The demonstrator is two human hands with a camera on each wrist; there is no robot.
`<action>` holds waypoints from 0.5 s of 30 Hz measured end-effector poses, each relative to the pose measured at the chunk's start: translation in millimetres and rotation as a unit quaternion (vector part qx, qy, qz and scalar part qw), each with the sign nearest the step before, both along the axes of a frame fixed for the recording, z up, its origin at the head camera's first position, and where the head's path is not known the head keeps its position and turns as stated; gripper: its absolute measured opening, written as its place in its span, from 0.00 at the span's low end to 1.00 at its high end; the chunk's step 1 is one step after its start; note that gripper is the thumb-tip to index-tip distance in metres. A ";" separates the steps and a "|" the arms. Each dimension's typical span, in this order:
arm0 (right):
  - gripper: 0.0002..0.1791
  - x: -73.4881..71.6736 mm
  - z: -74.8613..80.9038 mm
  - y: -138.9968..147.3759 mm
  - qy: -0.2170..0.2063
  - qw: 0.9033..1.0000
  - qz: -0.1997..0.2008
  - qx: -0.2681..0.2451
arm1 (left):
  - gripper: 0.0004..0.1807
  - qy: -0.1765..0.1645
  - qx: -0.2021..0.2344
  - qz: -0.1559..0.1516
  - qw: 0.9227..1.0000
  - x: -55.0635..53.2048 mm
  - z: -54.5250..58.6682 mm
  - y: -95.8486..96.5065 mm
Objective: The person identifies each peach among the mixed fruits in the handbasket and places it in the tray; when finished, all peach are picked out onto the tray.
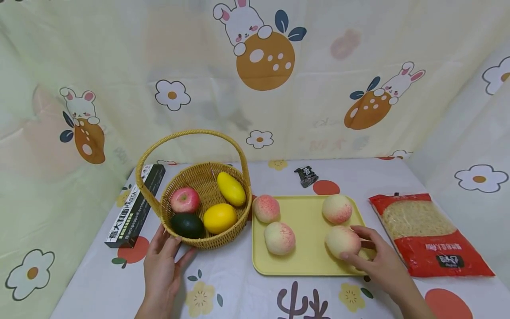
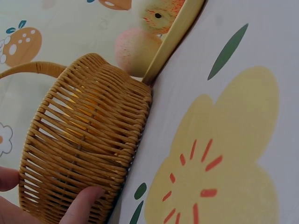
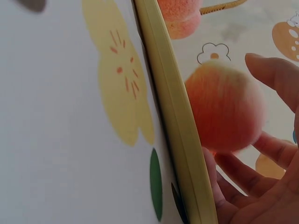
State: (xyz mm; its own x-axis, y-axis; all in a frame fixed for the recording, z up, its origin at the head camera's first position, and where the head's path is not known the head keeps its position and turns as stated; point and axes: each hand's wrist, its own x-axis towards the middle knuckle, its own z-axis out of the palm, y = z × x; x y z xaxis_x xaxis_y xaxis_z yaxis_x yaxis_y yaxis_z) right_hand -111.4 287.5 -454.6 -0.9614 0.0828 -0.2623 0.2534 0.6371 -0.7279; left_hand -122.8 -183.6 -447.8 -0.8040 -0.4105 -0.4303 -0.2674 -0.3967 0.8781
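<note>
A wicker basket [image 1: 207, 243] with a tall handle holds a red apple [image 1: 185, 200], a dark green avocado [image 1: 187, 225], a yellow lemon [image 1: 220, 218] and a yellow mango [image 1: 231, 189]. My left hand [image 1: 163, 261] touches its near left side, thumb against the weave [image 2: 88, 126]. On a yellow tray [image 1: 304, 230] lie several pale pink peaches, two on its left half. The near right peach [image 1: 341, 242] has my right hand [image 1: 376, 254] around its right side. In the right wrist view, the fingers are beside that peach [image 3: 226, 109], with a gap showing at the thumb.
Left of the basket lies a black and white pasta box [image 1: 135, 206]. A red bag of dry food [image 1: 430, 235] is to the right of the tray. Behind the tray is a small black packet [image 1: 307, 176]. A printed cloth wall [image 1: 207, 53] closes off the back.
</note>
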 end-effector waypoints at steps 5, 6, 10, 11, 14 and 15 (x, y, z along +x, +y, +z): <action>0.52 2.8 3.2 2.1 0.005 1.000 -0.003 -0.023 | 0.42 0.000 0.002 0.002 1.000 -1.3 -0.6 0.1; 0.52 3.4 3.7 2.6 0.006 1.000 -0.004 -0.025 | 0.42 0.001 0.002 0.002 1.000 -1.5 -0.7 0.1; 0.52 6.1 4.1 5.1 0.015 0.999 -0.009 -0.031 | 0.41 0.002 -0.004 0.002 1.000 -1.6 -0.2 0.7; 0.52 6.8 4.0 5.6 0.018 0.999 -0.011 -0.033 | 0.41 0.003 -0.006 0.001 1.000 -1.3 -0.1 0.7; 0.52 7.9 3.6 6.0 0.023 0.999 -0.013 -0.035 | 0.41 0.005 -0.010 -0.002 1.000 -0.2 0.2 0.7; 0.52 8.1 3.6 6.1 0.023 0.999 -0.014 -0.037 | 0.41 0.006 -0.010 -0.003 1.000 0.2 0.3 0.6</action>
